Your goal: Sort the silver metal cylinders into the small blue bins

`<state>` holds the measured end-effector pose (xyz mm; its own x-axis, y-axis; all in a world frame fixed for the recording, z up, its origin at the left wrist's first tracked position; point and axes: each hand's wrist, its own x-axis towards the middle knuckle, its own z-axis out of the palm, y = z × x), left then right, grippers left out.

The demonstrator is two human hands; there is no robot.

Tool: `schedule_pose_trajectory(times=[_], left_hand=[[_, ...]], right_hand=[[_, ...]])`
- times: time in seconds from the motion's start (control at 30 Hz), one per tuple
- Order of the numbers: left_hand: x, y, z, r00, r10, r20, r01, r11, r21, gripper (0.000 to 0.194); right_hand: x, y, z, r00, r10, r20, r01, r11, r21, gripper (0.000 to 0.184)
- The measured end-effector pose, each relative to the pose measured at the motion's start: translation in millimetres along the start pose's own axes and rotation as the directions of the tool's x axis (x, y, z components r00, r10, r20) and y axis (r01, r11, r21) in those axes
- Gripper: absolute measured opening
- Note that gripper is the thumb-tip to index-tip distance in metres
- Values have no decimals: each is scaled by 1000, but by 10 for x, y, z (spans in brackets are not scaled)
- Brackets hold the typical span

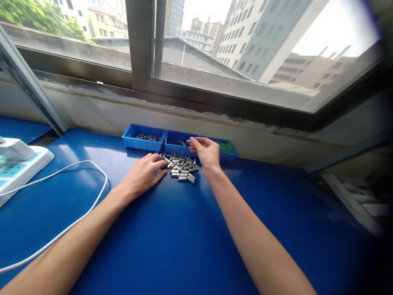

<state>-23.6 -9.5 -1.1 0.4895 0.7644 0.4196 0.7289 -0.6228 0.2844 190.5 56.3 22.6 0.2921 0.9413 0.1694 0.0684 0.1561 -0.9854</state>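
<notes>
A heap of small silver metal pieces (182,167) lies on the blue table (184,229) in front of two blue bins. My left hand (144,173) rests palm down at the heap's left edge, fingers curled onto a piece there. My right hand (206,151) hovers over the middle blue bin (175,143), thumb and forefinger pinched on one small silver piece (190,139). The left blue bin (143,140) holds several more silver pieces.
A bin with green parts (227,146) sits to the right of my right hand. A white power strip (15,162) and its white cable (76,213) lie at the left. A window and its grey sill rise behind the bins.
</notes>
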Motion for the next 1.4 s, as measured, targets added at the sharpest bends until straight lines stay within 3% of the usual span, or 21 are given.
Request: schedule_pose_trajectory(times=[0.2,0.47,0.6,0.7,0.8,1.07,1.2,1.4], left_hand=[[11,1,12,998,-39,47,39,999,-5,25],[7,-4,-4,992,-116,-58,117,993,5,32],[36,56,-34,958,-158,-238,120,979,-166,25],[72,150,-61,930,-224,-293,94,913,-398,24],[93,228,-66,921,-279,-273,83,823,-562,28],[106,275,-57,899,-420,-120,179,605,-775,36],[110,294,-71,895,-442,-68,202,535,-820,38],[108,333,-71,914,-407,1,215,482,-850,42]], right_hand=[[-50,-28,-5,999,18,30,-17,999,-37,24],[-584,-15,-136,981,0,192,10,998,-56,25],[-723,-38,-187,966,-19,257,39,997,-73,24],[-745,-75,-188,954,-30,299,47,998,-48,25],[-746,-63,-175,943,-18,333,34,999,-41,28],[-776,-51,-174,918,-7,396,12,1000,-11,26],[-803,-106,-153,892,17,451,-48,997,57,26],[-791,-93,-142,894,56,445,-113,988,102,32]])
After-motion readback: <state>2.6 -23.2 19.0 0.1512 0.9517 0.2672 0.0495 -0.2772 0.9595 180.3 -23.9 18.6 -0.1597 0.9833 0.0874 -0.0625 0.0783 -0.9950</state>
